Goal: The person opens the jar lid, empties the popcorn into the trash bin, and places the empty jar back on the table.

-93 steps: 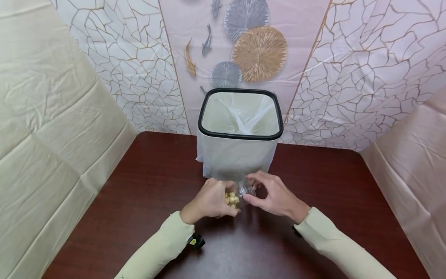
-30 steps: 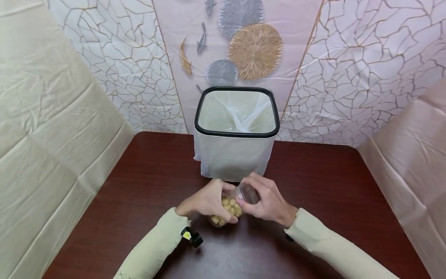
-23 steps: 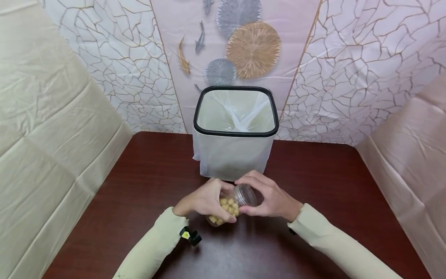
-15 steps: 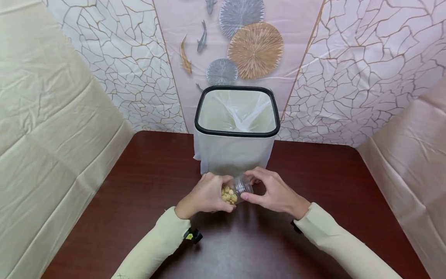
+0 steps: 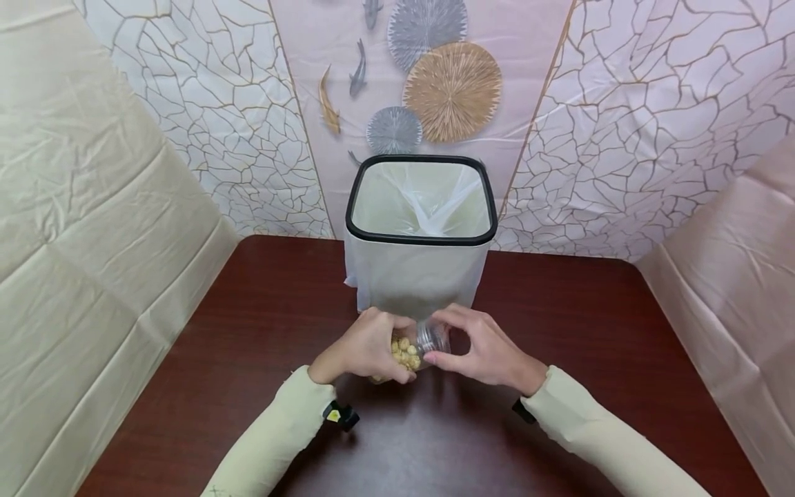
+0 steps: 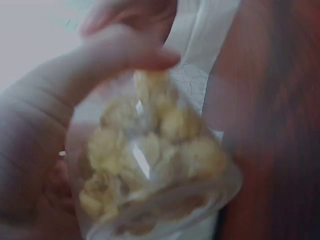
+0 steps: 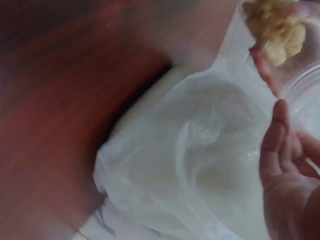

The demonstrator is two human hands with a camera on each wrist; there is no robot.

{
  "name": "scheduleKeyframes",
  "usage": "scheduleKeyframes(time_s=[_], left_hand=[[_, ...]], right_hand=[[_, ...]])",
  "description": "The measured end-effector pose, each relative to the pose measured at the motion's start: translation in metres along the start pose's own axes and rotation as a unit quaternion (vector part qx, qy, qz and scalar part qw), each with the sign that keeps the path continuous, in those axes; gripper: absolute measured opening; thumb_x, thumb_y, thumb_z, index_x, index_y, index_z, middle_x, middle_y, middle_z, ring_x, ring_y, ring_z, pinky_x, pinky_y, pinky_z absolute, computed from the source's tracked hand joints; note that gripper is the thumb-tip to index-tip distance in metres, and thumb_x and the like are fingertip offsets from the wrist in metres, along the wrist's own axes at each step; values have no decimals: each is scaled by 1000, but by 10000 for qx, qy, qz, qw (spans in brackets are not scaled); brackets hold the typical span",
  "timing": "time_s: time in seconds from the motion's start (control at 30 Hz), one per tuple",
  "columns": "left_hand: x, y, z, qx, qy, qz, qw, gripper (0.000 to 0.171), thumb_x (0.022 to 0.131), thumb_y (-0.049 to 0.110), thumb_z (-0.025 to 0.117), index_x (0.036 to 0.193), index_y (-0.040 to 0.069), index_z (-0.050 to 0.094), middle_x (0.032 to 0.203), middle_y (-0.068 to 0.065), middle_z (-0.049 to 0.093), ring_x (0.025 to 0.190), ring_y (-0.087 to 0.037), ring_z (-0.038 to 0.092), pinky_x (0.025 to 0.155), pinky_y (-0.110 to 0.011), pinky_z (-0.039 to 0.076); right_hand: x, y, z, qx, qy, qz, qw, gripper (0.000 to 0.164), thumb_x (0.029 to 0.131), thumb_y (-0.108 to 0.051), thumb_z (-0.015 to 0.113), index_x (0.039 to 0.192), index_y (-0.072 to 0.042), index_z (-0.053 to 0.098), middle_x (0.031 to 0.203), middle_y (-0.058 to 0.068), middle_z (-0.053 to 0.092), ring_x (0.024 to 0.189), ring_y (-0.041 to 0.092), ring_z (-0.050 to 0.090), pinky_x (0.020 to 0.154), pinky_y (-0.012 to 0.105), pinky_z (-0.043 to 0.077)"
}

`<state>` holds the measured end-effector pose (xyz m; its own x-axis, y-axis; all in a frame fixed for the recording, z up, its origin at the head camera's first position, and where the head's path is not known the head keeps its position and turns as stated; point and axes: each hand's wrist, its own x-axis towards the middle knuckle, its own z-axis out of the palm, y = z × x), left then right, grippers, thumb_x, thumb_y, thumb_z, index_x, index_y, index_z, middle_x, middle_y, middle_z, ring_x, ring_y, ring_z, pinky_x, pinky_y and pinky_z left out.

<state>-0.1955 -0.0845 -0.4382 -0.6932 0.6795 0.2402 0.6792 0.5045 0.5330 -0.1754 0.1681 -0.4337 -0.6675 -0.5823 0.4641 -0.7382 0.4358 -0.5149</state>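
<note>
My left hand (image 5: 366, 348) is wrapped around a clear jar (image 5: 397, 366) in front of the bin. Yellow popcorn (image 5: 405, 348) shows through its wall. The jar lies tilted, its lidded end up and to the right. On that end is a clear ridged lid (image 5: 433, 336), with the thumb and fingers of my right hand (image 5: 491, 351) around it. In the left wrist view the jar (image 6: 150, 150) looks blurred, the thumb across its upper part. The right wrist view catches popcorn (image 7: 277, 32) at the top and the right hand (image 7: 290, 185) at the edge.
A white bin (image 5: 419, 273) with a black rim (image 5: 422, 239) and a thin plastic liner (image 5: 435, 200) stands just behind the hands. It sits on a dark red-brown table (image 5: 279, 297). Patterned cloth (image 5: 621, 138) hangs at the back, beige cloth (image 5: 112, 193) at the left.
Over the last second the right hand has turned back and forth at the lid, and the jar has tilted with it. Both hands keep their hold; the bin stays in place.
</note>
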Motion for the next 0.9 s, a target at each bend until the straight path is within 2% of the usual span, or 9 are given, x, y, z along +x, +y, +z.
scheduleKeyframes(time_s=[0.07,0.17,0.23,0.3,0.43,0.57,0.67,0.77,0.9], left_hand=[[-2,-6,0,-794,-432,25,9959,43,61,37,95,97,23,76,75,17,70,65,5,60,60,-18,52],[-4,-12,0,-1697,-1028,-51,9801,42,65,30,96,101,21,76,81,15,73,71,3,64,66,-19,56],[-5,-12,-1,-1643,-1089,-99,9803,42,65,31,96,101,22,76,81,15,73,72,4,64,67,-19,56],[-5,-10,-1,-1184,-904,-117,9888,43,63,34,96,100,23,76,78,16,72,69,4,64,65,-18,56],[-1,-2,0,109,-363,-133,9992,43,61,42,94,95,24,74,71,18,67,60,5,59,57,-15,50],[0,3,3,735,-123,-204,9970,44,60,41,94,93,22,72,68,15,64,57,0,54,54,-18,45],[0,3,6,883,48,-299,9956,47,60,37,94,98,19,73,72,13,66,59,-2,54,56,-21,44],[1,3,8,940,156,-335,9949,50,61,36,94,101,16,73,77,12,69,61,-3,55,57,-21,45],[2,2,9,783,118,-277,9965,54,61,36,96,104,13,75,78,11,69,62,-2,56,58,-20,47]], right_hand=[[0,0,-1,2,-38,-483,9988,47,86,-37,87,123,-15,71,108,-6,68,96,6,66,84,21,55],[1,-1,-3,-3,-202,-1158,9931,59,84,-37,90,131,-10,67,122,-2,68,109,10,66,96,19,54],[1,0,-6,-94,-354,-1407,9894,66,83,-35,91,136,-6,65,129,1,67,116,13,65,103,19,51],[0,1,-9,-203,-497,-1402,9887,73,81,-31,93,141,-4,61,134,4,66,122,16,64,108,20,49],[-2,5,-14,-266,-655,-747,9947,89,78,-34,95,150,-5,53,140,7,65,128,18,65,110,29,52],[-2,4,-16,-47,-607,191,9980,74,85,-37,89,143,-3,60,125,6,72,113,18,72,97,37,59],[0,3,-14,275,-684,944,9928,52,93,-36,81,129,0,69,106,3,75,94,14,73,86,36,62],[0,3,-10,564,-778,1480,9843,44,97,-34,77,121,3,71,95,0,75,83,9,71,78,32,63],[0,4,-10,586,-800,1428,9848,43,95,-34,79,117,1,72,92,-1,75,81,8,71,76,31,62]])
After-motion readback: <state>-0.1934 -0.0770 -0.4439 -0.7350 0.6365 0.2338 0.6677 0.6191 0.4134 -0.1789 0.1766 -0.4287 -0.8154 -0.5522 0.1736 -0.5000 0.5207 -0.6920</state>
